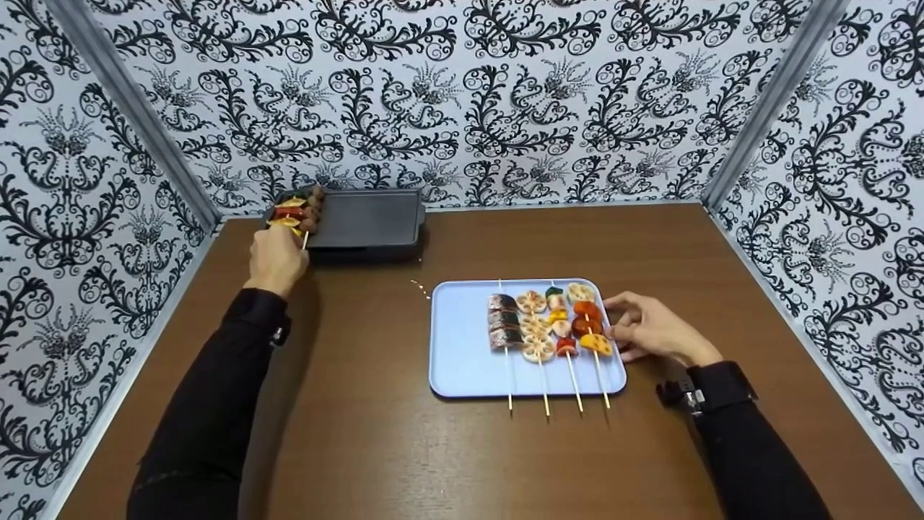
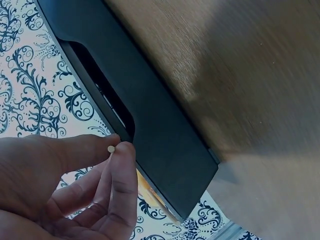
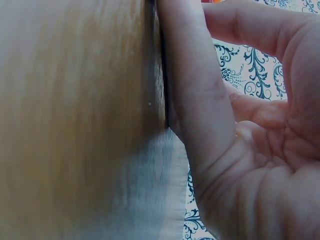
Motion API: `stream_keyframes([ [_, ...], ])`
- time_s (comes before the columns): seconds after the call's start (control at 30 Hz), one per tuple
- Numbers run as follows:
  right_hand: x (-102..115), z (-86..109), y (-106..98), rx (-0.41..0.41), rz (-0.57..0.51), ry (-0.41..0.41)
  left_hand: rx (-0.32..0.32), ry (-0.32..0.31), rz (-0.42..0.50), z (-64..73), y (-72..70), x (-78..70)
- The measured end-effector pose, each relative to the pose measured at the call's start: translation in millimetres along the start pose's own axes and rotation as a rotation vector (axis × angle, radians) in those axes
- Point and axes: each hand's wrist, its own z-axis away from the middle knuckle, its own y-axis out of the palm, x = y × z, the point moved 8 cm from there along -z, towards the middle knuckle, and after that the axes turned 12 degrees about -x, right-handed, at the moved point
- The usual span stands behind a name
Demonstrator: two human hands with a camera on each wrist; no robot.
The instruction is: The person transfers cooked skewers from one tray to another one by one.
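Observation:
My left hand (image 1: 278,258) is at the front left corner of a dark grill plate (image 1: 368,217). Its thumb and forefinger pinch the end of a skewer (image 2: 111,149), seen end-on in the left wrist view. Beyond the hand lie yellow and red pieces (image 1: 290,211), apparently on that skewer. Beside them is a skewer of brown balls (image 1: 312,209), its stick pointing forward. My right hand (image 1: 660,328) rests against the right edge of a pale blue tray (image 1: 458,339), fingers loosely bent. Nearest it is a skewer with orange and yellow slices (image 1: 588,325).
Also on the tray are a fish-like skewer (image 1: 504,321), a lotus-root skewer (image 1: 535,328) and a mixed skewer (image 1: 561,325). Their sticks overhang its front rim. Patterned walls (image 1: 462,101) enclose the brown table (image 1: 375,448) at the back and sides.

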Motion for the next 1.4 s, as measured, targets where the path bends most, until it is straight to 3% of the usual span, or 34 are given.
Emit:
stream_keyframes([
  [0.47, 1.4, -0.8, 0.7, 0.000, 0.007, -0.001, 0.067, -0.059, -0.071, 0.5, -1.9, -3.0],
  [1.4, 3.4, 0.0, 1.1, -0.004, 0.016, -0.001, 0.116, -0.072, -0.058, 9.2, -5.7, 0.2],
])
